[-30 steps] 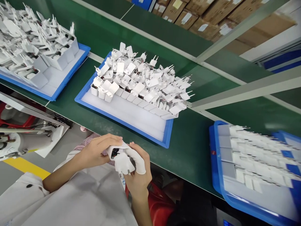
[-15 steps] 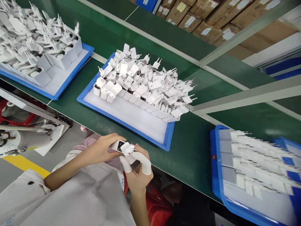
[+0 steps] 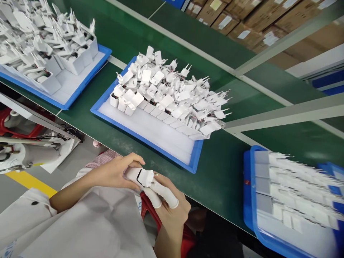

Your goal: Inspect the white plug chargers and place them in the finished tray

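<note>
White charger, one | at bench's near edge, before blue tray | left hand: gripping casing, apparently steadying it | right hand: covered fingers pinching plug end, likely bracing it

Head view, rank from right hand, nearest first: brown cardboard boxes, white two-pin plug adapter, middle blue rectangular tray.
From the right hand:
1. White two-pin plug adapter, touching it.
2. Middle blue tray, just ahead.
3. Brown cardboard boxes, well beyond the tray, upper right.
</note>
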A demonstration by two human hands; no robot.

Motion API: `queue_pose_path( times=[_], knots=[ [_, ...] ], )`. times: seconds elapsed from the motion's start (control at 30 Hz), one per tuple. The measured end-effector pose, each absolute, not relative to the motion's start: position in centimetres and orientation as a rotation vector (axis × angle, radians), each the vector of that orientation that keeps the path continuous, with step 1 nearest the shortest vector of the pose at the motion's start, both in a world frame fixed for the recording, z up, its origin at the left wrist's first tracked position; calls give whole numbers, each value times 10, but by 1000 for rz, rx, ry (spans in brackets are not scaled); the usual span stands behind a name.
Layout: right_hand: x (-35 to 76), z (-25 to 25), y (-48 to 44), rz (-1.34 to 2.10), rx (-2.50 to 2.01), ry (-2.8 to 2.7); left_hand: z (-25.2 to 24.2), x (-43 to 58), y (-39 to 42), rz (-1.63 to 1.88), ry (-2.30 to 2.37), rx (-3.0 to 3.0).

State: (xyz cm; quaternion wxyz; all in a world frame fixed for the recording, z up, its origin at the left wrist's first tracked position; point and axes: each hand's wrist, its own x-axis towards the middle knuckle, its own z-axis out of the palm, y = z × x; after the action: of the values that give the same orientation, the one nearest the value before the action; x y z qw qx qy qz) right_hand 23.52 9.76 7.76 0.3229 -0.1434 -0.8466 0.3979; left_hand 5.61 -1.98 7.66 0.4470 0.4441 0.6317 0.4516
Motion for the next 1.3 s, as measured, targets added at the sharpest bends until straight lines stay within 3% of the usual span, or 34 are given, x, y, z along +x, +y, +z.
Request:
queue_pose_path(
  times=[0.33,0.53,0.7,0.8,1.1,1.3],
  knots=[
    [225,72,105,1150,-313,-2321,68,52,-13,1084,1667,1191],
    [187,32,119,940,-235,-2363,39,29,4,1162,1850,1336],
    [182,20,122,886,-191,-2343,44,16,-4,1110,1616,1115],
    [183,24,121,1081,-265,-2302,51,11,-3,1148,1394,830],
    [188,30,131,2266,-866,-1660,49,19,1,1172,1410,592],
    [181,38,134,2385,-954,-1656,45,16,1,1273,1269,494]
  ],
)
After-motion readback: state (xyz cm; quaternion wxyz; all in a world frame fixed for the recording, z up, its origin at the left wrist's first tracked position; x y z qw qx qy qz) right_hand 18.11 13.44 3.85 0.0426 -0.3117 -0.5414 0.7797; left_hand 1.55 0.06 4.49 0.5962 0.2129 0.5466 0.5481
